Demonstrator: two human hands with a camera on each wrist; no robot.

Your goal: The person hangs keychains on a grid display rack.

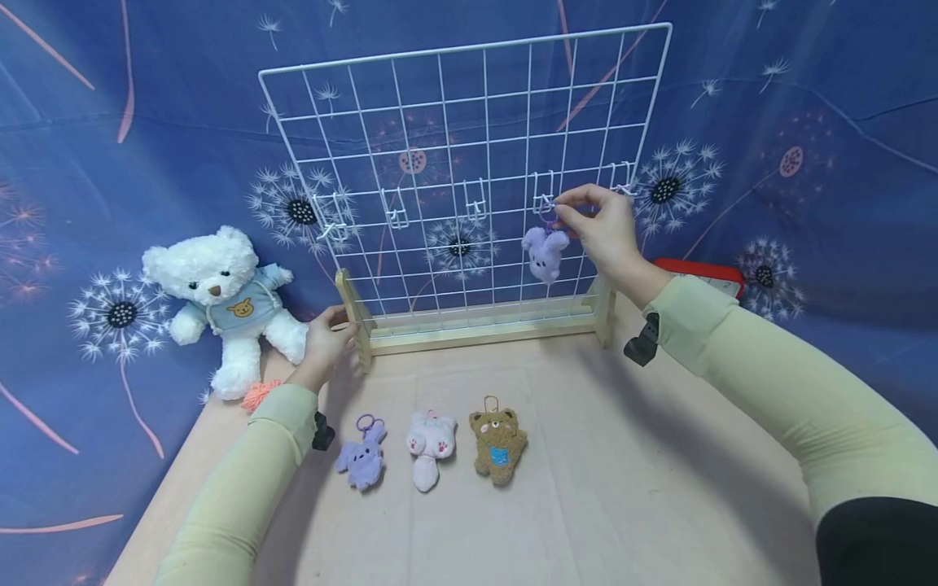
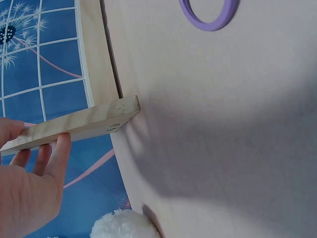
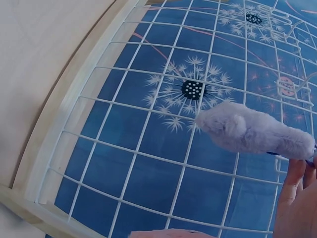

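The right hand (image 1: 607, 232) pinches a fuzzy, round-eared lavender plush (image 1: 545, 256) by its top, at a bent-wire hook (image 1: 543, 201) on the white metal grid (image 1: 669, 29). The left hand's (image 1: 326, 346) thumb and fingers clasp a flat, grained wooden end piece (image 2: 89, 121). A nubbly brown bear (image 1: 498, 435) lies on the pale tabletop (image 1: 586, 488).

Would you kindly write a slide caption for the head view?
Right hand holds a purple toy at a hook on the white grid; left hand grips the wooden stand.
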